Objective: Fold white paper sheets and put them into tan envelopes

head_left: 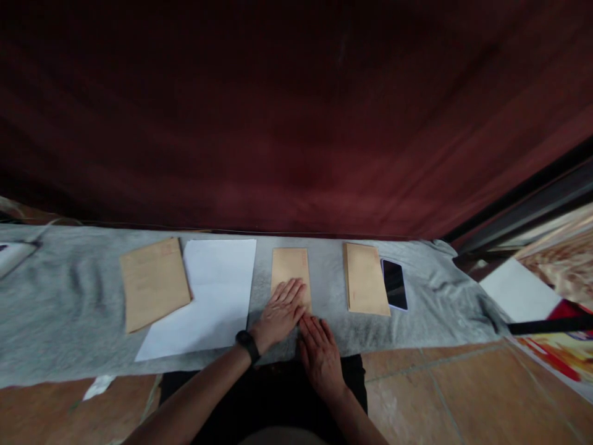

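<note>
A brown paper envelope [290, 262] lies flat on the grey cloth in front of me. My left hand [283, 309], with a black band on its wrist, rests flat across the envelope's lower half, fingers stretched out. At the envelope's lower right corner lies my right hand [319, 352], its fingers extended and its fingertips close to the left hand. Neither hand grasps anything. To the left sits a stack of white paper [208, 296], partly covered by a brown envelope pile [155, 284]. Another stack of brown envelopes [367, 278] is on the right.
A phone [395, 284] lies beside the right-hand stack. Grey cloth [430, 296] covers the narrow surface, backed by a dark red panel [287, 136]. A white device with a cable [13, 256] is at far left. Tiled floor [486, 389] shows below, with a scrap of white paper [99, 387].
</note>
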Tool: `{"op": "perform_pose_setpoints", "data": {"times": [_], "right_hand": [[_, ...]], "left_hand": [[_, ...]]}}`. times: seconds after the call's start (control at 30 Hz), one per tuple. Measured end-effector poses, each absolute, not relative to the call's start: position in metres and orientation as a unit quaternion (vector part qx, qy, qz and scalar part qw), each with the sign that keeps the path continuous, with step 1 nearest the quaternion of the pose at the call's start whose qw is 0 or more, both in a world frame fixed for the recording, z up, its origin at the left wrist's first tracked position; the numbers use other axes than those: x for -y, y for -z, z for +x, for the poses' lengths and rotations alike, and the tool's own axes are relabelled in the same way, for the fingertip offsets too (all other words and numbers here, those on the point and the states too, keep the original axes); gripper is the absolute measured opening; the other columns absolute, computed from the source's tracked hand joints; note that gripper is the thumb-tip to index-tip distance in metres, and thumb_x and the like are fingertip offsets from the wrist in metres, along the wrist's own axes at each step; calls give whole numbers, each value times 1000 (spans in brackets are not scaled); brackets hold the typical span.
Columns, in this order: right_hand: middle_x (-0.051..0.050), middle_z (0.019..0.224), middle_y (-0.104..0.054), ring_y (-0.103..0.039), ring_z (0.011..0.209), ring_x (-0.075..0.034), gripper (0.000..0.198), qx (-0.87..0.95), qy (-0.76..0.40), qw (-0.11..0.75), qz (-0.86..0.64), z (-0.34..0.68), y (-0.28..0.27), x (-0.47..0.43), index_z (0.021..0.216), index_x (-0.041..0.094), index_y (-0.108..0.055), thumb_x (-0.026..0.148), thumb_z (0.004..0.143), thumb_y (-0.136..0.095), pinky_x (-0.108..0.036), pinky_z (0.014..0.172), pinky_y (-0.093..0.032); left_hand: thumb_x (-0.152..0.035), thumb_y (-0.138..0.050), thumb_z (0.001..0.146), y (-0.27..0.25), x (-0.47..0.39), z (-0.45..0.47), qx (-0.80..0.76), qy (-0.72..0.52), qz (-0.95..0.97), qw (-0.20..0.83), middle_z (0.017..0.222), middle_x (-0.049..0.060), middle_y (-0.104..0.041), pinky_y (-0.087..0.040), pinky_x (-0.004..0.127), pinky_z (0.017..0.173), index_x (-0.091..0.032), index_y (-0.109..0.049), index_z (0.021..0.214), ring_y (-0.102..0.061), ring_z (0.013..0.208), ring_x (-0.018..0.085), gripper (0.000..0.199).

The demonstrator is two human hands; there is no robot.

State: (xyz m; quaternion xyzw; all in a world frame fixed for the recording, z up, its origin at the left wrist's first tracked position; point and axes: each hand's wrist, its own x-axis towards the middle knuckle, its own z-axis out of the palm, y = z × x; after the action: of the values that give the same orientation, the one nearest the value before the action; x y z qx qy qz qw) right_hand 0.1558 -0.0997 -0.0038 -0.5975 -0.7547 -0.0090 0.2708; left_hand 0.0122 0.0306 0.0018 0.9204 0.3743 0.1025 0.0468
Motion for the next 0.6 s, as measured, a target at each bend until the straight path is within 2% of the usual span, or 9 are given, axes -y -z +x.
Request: {"op": "perform_pose_setpoints", "data": {"times": [0.2,0.4,0.6], "right_hand": [[-6,148,-58,-51,139,-22,53,769,17,255,-586,158,4,100,152,22,-46,14,100,-44,-45,119,-39],[-3,149,-57,-53,137,-21,52,756,8,249,-605,156,1,99,150,26,-50,14,99,-44,-43,119,-38],[-4,152,-54,-53,138,-22,54,756,2,243,-609,155,-1,99,151,27,-48,14,99,-45,-45,120,-38]], "left_hand": [[-44,-35,103,1,-71,35,-410,-102,905,54,165,9,-36,-16,50,127,-17,-36,156,-22,155,25,60],[-52,-36,102,2,-93,51,-439,-102,890,61,165,9,-35,-11,58,125,-21,-37,156,-19,156,29,63],[-55,-35,101,3,-107,57,-455,-107,881,75,167,9,-31,-9,61,124,-23,-36,157,-15,157,30,64]]}}
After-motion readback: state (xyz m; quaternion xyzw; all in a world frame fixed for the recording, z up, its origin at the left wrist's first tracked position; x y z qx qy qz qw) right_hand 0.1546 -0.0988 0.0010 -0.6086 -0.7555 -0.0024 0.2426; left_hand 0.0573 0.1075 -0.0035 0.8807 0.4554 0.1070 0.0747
